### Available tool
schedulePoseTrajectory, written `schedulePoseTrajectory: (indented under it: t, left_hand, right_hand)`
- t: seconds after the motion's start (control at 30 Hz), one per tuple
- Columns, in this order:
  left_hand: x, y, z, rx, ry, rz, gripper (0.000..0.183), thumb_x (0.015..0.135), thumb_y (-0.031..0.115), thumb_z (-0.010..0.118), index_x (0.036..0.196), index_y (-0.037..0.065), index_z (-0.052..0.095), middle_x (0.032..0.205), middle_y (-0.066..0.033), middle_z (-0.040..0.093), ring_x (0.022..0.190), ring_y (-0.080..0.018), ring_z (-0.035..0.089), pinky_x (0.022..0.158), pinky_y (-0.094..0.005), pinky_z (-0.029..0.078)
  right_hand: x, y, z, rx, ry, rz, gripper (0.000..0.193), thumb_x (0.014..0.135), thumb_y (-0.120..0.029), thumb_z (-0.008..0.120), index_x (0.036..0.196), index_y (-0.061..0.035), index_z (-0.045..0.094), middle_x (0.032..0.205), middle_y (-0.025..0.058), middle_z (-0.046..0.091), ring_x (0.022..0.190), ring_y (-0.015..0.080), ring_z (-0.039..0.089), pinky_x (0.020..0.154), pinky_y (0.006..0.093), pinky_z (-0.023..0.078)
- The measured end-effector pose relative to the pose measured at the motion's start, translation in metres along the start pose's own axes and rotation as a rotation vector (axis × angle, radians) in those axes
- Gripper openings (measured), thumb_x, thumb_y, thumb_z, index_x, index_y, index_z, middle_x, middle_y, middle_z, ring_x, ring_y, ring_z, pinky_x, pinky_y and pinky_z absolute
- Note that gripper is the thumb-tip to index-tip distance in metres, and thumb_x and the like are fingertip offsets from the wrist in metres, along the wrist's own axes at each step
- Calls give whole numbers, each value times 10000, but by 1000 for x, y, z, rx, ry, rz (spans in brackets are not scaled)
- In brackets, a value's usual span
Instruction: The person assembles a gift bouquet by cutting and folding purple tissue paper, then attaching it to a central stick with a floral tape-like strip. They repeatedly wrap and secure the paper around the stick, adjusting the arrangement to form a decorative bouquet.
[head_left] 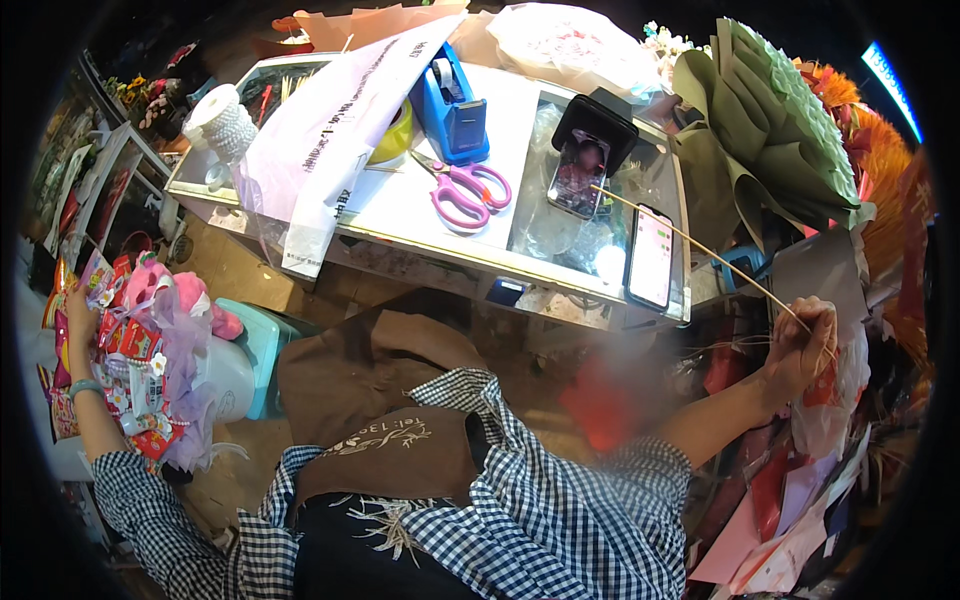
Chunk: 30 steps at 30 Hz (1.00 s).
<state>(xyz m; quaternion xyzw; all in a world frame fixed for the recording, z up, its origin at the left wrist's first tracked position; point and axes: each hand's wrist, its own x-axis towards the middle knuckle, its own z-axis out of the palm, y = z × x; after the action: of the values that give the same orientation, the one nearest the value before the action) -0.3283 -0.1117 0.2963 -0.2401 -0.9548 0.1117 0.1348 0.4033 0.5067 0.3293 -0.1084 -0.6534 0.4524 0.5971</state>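
Observation:
My left hand [78,312] reaches out to the far left and holds the back of a bouquet [140,350] made of red snack packets, pink wrap and a pink plush toy. My right hand [805,345] is stretched to the far right, fingers closed around a thin wooden skewer [700,248] that slants up and left over the table's edge. Below that hand lies a pile of red and pink paper [780,500]. Both sleeves are blue-and-white checked, and a brown apron covers my lap.
A glass-topped table [420,215] ahead carries pink-handled scissors [465,188], a blue tape dispenser [452,105], two phones [652,257], a white ribbon roll [225,122] and a pale printed ribbon [335,140]. Green folded wrapping paper [780,130] and orange flowers stand right. A teal stool [262,345] stands left.

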Motion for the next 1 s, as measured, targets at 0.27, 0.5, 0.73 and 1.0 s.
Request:
schedulePoseTrajectory:
  t: [0.27,0.5,0.73,1.0]
  left_hand:
    - [1,3,0,10,-7,16,231,856,135,513,1029,19,613,947,-191,636,911,-334,600,823,-423,465]
    - [-1,3,-1,21,-13,37,238,856,132,508,1038,18,611,961,-191,633,923,-335,596,831,-422,462]
    - [-5,2,-1,39,-24,49,245,856,129,502,1047,18,609,976,-191,631,936,-335,592,840,-422,459]
    - [-6,3,-4,53,-24,60,254,855,126,496,1057,18,606,992,-192,628,950,-336,587,849,-421,456]
  right_hand:
    - [0,-1,-3,-42,26,-1,303,990,-199,438,799,21,524,714,82,507,520,86,406,432,205,320]
    - [-2,1,-5,-37,75,16,305,987,-200,446,791,17,530,714,82,513,511,82,398,429,205,317]
    - [-3,2,-3,-67,79,12,307,985,-207,453,793,18,533,689,72,494,509,82,389,426,205,306]
    - [-4,5,-1,-55,83,15,306,986,-206,448,795,19,529,658,58,457,507,81,375,433,206,295]
